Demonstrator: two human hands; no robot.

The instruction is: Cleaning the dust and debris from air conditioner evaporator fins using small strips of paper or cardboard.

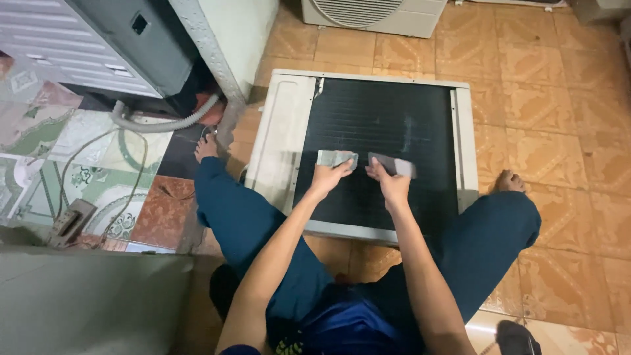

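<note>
A white air-conditioner unit (282, 131) lies flat on the tiled floor between my spread legs, its black finned coil (374, 118) facing up. My left hand (327, 175) grips a small grey-green block (336, 158) pressed on the coil. My right hand (389, 181) grips a grey block (393, 164) next to it, also on the fins. The two blocks sit a little apart near the coil's middle. A pale streak marks the fins above the right block.
A second white fan unit (368, 13) stands at the top. A grey ribbed hose (164, 121) and a dark cabinet (131, 39) are at upper left. A power strip (69, 222) with a cable lies on patterned tiles at left. My bare feet (206, 148) flank the unit.
</note>
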